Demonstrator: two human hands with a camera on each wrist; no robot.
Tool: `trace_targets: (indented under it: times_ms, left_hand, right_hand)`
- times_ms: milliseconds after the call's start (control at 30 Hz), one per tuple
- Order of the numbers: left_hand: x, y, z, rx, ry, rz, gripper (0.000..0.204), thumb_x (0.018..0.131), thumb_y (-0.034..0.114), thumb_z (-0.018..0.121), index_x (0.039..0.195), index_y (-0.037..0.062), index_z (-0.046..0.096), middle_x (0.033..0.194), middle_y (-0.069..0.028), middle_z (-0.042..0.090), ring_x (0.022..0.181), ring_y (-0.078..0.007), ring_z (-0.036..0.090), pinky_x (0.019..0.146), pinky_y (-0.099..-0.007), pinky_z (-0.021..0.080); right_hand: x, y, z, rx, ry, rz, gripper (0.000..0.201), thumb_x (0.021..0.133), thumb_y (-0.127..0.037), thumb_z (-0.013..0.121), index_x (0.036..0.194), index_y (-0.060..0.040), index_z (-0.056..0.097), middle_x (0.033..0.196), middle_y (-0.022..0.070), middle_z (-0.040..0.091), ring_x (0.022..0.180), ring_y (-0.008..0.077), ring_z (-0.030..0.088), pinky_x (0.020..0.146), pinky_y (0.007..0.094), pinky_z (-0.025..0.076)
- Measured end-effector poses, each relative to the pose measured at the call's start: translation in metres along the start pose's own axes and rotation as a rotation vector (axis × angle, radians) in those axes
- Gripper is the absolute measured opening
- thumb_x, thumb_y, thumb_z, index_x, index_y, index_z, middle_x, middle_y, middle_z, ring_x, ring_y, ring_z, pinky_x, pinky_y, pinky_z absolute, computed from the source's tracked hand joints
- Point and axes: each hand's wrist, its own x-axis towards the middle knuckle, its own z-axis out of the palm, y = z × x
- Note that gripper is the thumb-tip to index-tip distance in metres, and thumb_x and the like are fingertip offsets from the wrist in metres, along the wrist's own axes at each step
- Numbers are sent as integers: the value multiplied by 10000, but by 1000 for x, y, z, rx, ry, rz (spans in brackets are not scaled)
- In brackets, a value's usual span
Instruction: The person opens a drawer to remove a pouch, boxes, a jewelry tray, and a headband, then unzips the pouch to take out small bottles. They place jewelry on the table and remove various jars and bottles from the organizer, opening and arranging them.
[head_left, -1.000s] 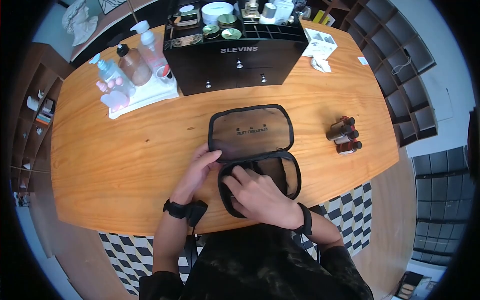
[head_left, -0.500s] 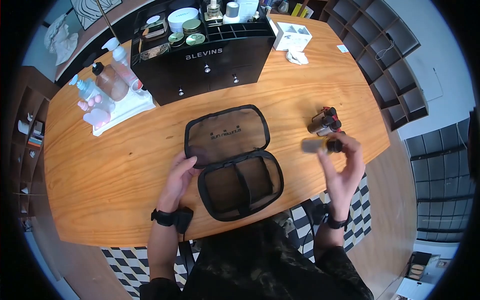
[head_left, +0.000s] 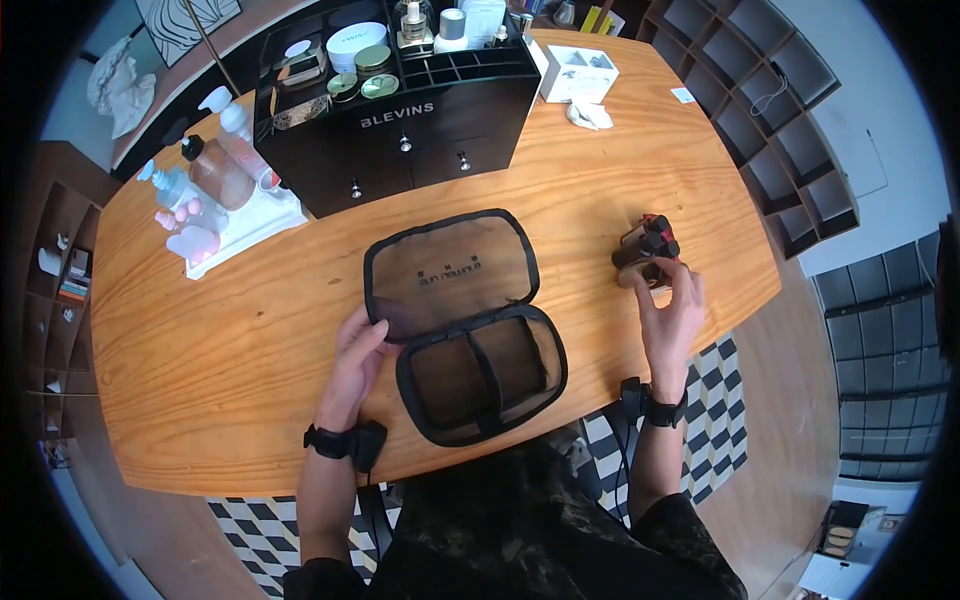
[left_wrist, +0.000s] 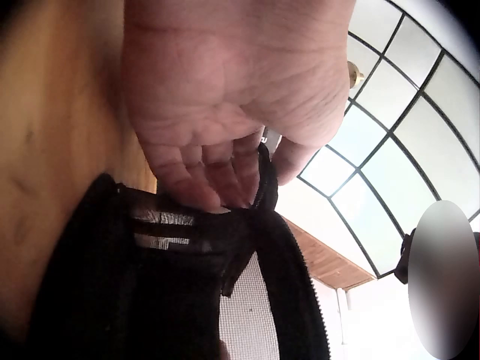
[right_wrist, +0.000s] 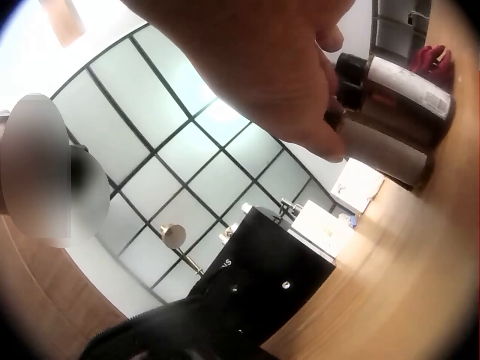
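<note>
A black mesh cosmetic bag (head_left: 482, 438) lies unzipped on the table, its lid folded back and two compartments showing inside. My left hand (head_left: 352, 362) pinches the lid's near left corner, thumb on top; the left wrist view shows the fingers curled at the black fabric edge (left_wrist: 264, 180). To the right stands a tight group of small dark bottles (head_left: 636, 246) with black caps. My right hand (head_left: 672, 325) is at the near side of that group, thumb and fingers around a small bottle (right_wrist: 386, 154), which the hand partly covers. White labels show on the bottles in the right wrist view.
A black drawer organizer (head_left: 400, 150) with cosmetics on top stands at the back. Left of it, pump bottles (head_left: 218, 175) stand on a white tray (head_left: 245, 243). A white box (head_left: 580, 74) and a crumpled tissue (head_left: 590, 116) sit at the back right.
My right hand left the bag's inside and carried a small bottle right to the bottle group, where it is now lower. The left hand stays on the lid corner.
</note>
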Motion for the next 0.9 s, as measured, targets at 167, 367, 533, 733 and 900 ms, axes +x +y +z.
trace_targets:
  times_ms: [167, 367, 533, 733, 900]
  left_hand:
    - [-2, 9, 14, 46, 26, 97, 398, 1041, 239, 670, 1372, 23, 621, 1247, -80, 724, 1094, -184, 696, 891, -334, 566]
    - [-10, 24, 14, 158, -148, 213, 429, 940, 376, 714, 693, 33, 787, 1359, -259, 680, 1234, -317, 642, 972, -374, 504]
    - [-5, 32, 1, 171, -393, 171, 582, 948, 485, 546, 765, -7, 794, 1438, -320, 606, 1362, -400, 551, 1052, -486, 487]
    - [-2, 26, 16, 162, -140, 178, 451, 944, 439, 605, 937, 7, 732, 1177, -188, 623, 1106, -278, 578, 922, -364, 461]
    - [5, 18, 4, 65, -134, 149, 372, 963, 380, 614, 1041, 19, 660, 1021, -112, 573, 968, -220, 543, 825, -348, 436]
  right_hand:
    - [2, 12, 11, 73, 128, -130, 312, 849, -120, 887, 1101, -27, 728, 1061, 154, 700, 947, 312, 661, 788, 406, 536]
    - [-9, -10, -2, 304, 61, -12, 249, 908, -118, 828, 1095, -12, 702, 1088, 121, 676, 939, 237, 630, 775, 356, 505]
    - [-21, -27, -3, 807, -188, -100, 302, 980, -267, 732, 1140, -12, 705, 1179, 102, 672, 919, 195, 593, 783, 341, 474]
    - [-24, -59, -15, 732, -724, -287, 462, 908, -144, 819, 1346, -60, 696, 1146, 75, 575, 894, 176, 601, 738, 314, 482]
    - [-28, -54, -13, 698, -790, -65, 520, 933, -75, 759, 1441, -94, 647, 868, 76, 565, 655, 136, 550, 580, 306, 436]
